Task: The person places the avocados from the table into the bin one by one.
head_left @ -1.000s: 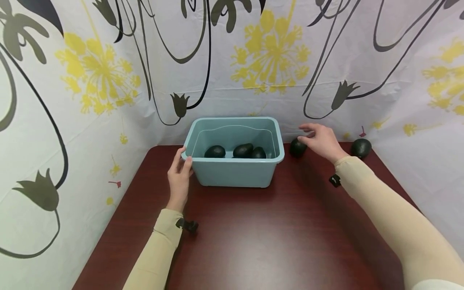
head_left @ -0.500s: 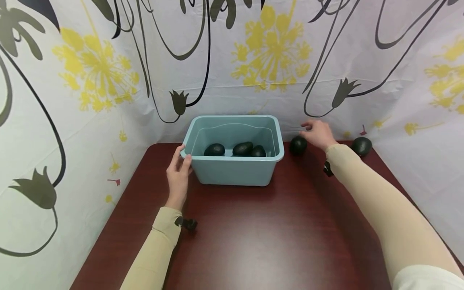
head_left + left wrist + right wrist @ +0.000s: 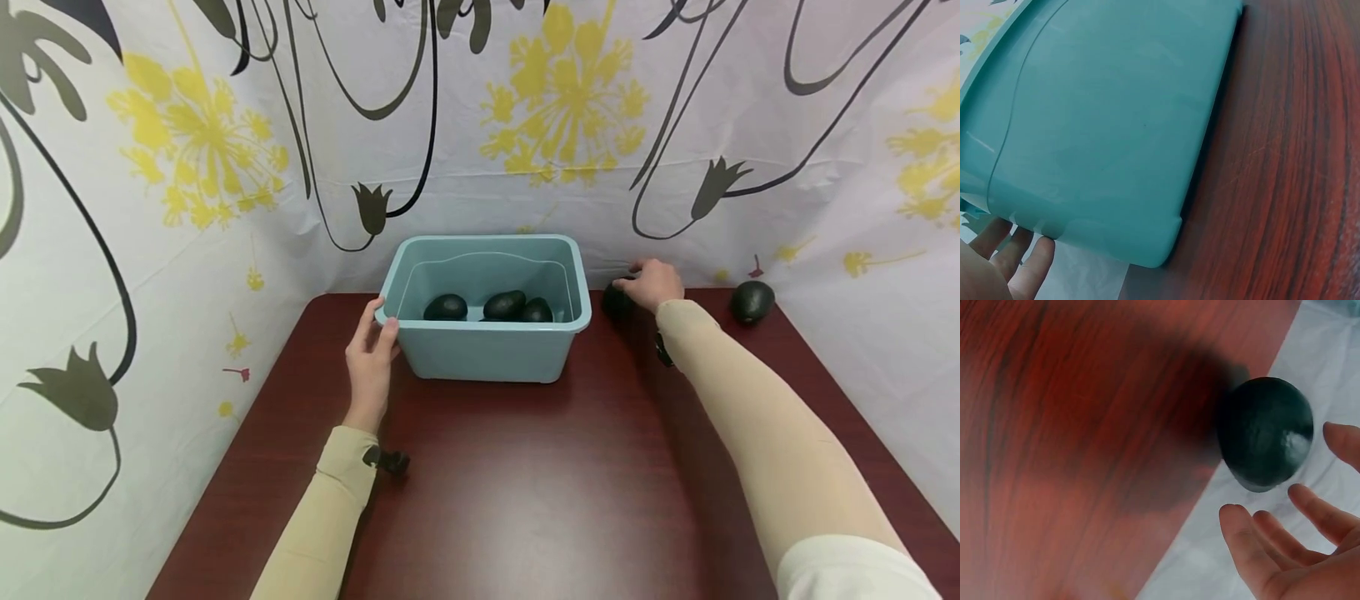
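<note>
A light blue plastic tub (image 3: 483, 354) stands at the back of the table with several dark avocados in it, one of them an avocado (image 3: 446, 307) at the left. My left hand (image 3: 367, 367) holds the tub's front left corner, thumb at the front rim; in the left wrist view its fingertips touch the tub's wall. Right of the tub, an avocado (image 3: 1266, 432) lies at the table's back edge. My right hand (image 3: 654, 285) reaches over its right side, partly covering it. In the right wrist view the thumb and fingers are spread beside the avocado, with small gaps.
Another avocado (image 3: 752, 302) lies at the table's back right corner. The dark red wooden table (image 3: 510, 475) meets a white cloth (image 3: 465, 192) with a flower print, which hangs behind it and along both sides.
My right hand has shifted slightly left and lower, behind and beside the near avocado, now covering more of it. My left hand stays at the tub's corner.
</note>
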Action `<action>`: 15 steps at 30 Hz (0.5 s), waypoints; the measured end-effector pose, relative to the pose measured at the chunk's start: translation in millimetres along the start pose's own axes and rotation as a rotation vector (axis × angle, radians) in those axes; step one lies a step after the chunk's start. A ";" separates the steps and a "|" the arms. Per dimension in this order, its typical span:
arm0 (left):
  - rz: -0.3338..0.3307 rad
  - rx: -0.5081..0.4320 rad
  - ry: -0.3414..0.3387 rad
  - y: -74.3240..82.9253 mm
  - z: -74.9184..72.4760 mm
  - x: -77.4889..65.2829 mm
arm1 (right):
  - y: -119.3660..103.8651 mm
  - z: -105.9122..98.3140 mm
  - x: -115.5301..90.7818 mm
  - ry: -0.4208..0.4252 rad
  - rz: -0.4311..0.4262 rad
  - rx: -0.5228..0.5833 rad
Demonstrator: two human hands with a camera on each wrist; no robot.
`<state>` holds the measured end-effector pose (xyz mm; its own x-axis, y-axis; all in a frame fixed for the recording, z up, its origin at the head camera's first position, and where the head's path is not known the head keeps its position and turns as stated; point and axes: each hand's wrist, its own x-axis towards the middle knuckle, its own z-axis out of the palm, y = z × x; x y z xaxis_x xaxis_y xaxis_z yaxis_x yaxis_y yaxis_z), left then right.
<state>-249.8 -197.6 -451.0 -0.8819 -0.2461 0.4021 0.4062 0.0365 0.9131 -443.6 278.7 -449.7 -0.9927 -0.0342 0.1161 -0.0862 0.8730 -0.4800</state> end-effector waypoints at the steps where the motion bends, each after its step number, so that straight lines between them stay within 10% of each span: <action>1: 0.001 -0.004 0.000 0.0 -0.2 0.3 | 0.3 1.2 0.3 0.000 0.005 -0.001; 15: 0.000 -0.031 -0.003 -0.3 -1.6 0.4 | 4.0 28.5 3.7 0.026 0.027 -0.025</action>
<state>-249.9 -199.3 -451.2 -0.8826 -0.2428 0.4025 0.4134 0.0066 0.9105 -450.0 268.2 -476.0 -0.9921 0.0022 0.1256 -0.0565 0.8852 -0.4618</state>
